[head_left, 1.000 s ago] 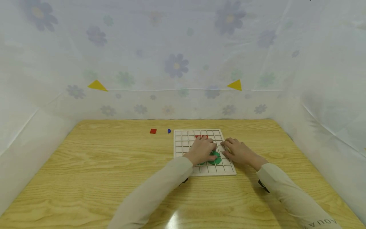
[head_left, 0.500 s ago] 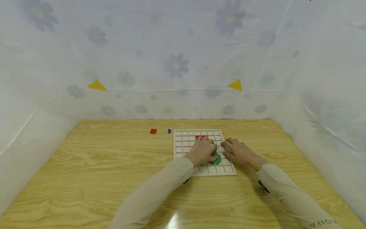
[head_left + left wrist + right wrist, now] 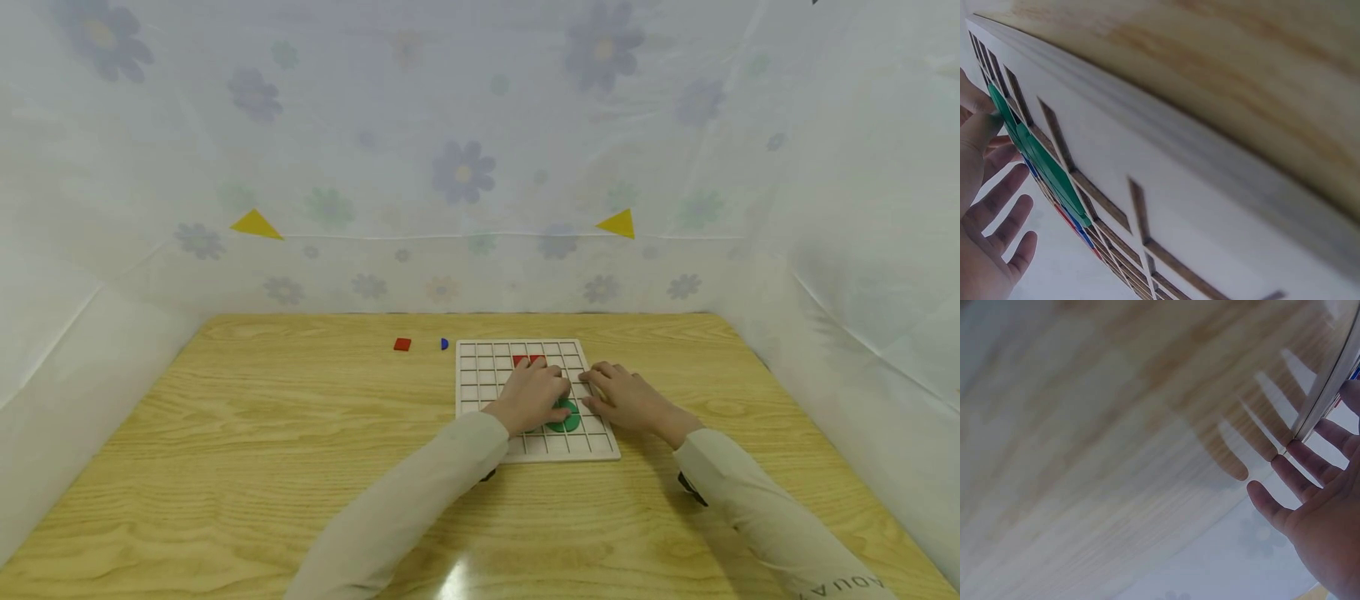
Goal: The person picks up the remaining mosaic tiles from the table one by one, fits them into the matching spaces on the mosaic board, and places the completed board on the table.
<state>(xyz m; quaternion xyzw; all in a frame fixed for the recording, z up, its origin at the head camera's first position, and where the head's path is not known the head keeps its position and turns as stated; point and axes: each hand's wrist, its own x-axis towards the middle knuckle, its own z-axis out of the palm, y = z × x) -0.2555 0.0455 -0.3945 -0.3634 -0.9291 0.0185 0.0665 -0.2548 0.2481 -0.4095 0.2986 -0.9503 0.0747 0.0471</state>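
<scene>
Where the left hand spans the board, one green disc, flat, lies under the thumb and on the near side of the forefinger; round, no long axis; position, near right part of the grid. Left hand: the nearer; palm down, reaching in from the left, grip apart, thumb touching the disc. Right hand: beside the board's right edge, fingers spread, grip apart and holding nothing, tips at the rim. Also on the counter, left of the board: red square; blue half-disc.
</scene>
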